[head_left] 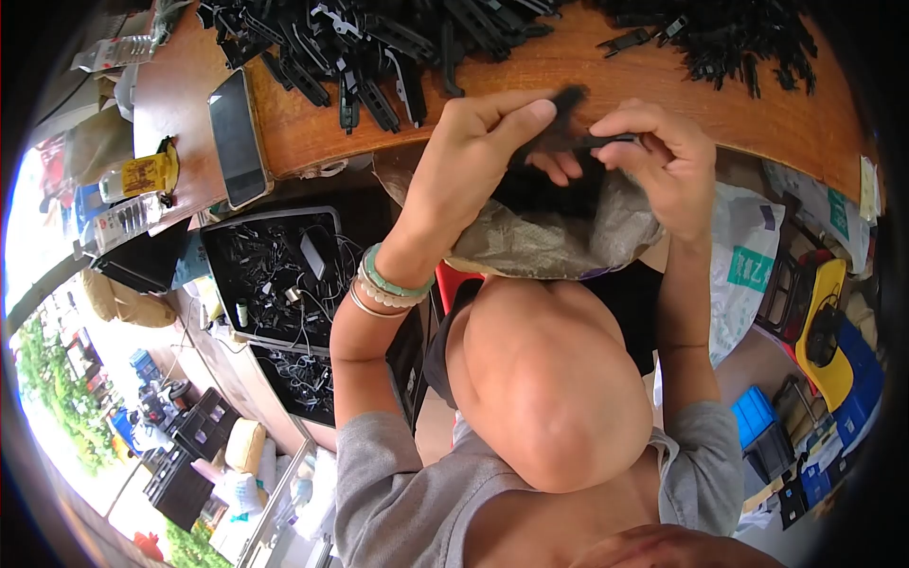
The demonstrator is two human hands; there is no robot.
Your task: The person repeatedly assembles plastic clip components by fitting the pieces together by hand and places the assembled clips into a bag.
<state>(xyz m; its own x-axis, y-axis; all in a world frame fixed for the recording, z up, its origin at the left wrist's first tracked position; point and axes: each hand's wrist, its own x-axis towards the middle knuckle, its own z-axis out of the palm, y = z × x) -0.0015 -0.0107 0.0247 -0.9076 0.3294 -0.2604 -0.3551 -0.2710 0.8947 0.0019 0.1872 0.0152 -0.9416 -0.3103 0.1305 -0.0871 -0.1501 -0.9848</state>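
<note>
My left hand (473,142), with bracelets at its wrist, pinches a black plastic part (569,97) between thumb and fingers; the part is blurred. Across from it, my right hand (665,156) is closed on a second slim black part (611,141). Whether the two parts touch or are joined, I cannot tell. Both hands are above an open woven sack (530,244) by my lap, with a dark inside. Beyond my left hand, a heap of long black plastic parts (379,43) lies on the wooden table (559,59).
A pile of smaller black parts (748,52) sits at the table's right. A phone (239,139) lies near the left edge. Below stand black trays (275,270) of parts and cables. A white plastic bag (748,256) and a yellow-and-black item (826,331) are on the right.
</note>
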